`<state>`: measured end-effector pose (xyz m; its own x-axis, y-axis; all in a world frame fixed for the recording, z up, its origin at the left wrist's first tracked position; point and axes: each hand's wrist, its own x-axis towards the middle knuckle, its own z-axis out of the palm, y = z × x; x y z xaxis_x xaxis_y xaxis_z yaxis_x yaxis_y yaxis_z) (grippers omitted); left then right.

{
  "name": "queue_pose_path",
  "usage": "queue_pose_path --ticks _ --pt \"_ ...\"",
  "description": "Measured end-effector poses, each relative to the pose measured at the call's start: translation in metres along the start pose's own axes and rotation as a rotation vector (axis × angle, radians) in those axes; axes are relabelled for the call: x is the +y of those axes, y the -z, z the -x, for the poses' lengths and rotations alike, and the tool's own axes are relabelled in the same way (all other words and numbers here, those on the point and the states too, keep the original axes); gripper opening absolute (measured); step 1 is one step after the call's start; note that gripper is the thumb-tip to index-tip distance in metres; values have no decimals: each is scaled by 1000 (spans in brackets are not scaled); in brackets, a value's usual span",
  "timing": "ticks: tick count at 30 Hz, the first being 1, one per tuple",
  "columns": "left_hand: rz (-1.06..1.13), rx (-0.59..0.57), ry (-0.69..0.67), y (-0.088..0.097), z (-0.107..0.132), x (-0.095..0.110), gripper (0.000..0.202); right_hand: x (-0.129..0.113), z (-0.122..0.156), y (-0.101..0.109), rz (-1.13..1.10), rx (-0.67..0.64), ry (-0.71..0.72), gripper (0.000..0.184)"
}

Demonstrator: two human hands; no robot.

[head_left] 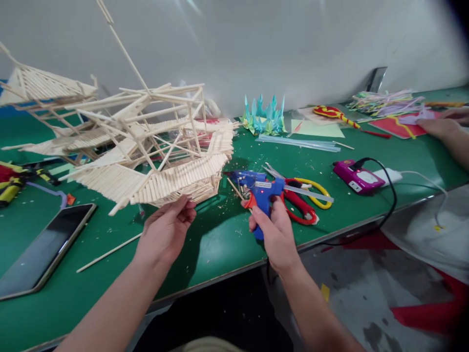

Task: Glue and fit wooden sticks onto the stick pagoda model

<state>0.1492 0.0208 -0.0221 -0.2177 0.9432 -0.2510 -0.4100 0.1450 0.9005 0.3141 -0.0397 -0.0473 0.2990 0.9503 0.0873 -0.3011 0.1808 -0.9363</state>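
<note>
A pale wooden-stick model (183, 178) with slatted, roof-like panels and an open frame stands at centre left. My left hand (166, 227) is closed at its lower front edge, fingertips pinched against the sticks; the exact grip is partly hidden. My right hand (276, 234) is wrapped round the handle of a blue hot glue gun (262, 190). Its nozzle points left, close to the model's right corner, and a clear glue stick (309, 193) juts from its back. Behind the gun lie scissors with red and yellow handles (324, 198), partly covered.
A phone (47, 249) and a loose stick (108, 253) lie at left on the green table (220, 254). Farther back are a blue paper crown (264, 117) and glue sticks (296, 143). A purple power adapter (359, 177) trails cords at right, near another person's hand (443, 128).
</note>
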Motion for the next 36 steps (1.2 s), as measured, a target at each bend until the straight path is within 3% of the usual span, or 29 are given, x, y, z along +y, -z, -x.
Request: queue_pose_path --ticks 5,13,21,28,36 --pt "-6 -2 33 -4 -2 -2 6 5 6 -12 58 -69 2 17" --pt "-39 -15 -3 -7 9 -1 8 20 0 -19 183 -22 93 24" --pt "-130 -60 -69 -11 10 -5 11 4 4 -13 167 -120 92 21" --pt "-513 -227 -290 -6 39 -13 17 -23 33 12 178 -285 -18 15" --pt "-890 -330 -679 -2 40 -6 18 -33 54 36 502 -95 18 32"
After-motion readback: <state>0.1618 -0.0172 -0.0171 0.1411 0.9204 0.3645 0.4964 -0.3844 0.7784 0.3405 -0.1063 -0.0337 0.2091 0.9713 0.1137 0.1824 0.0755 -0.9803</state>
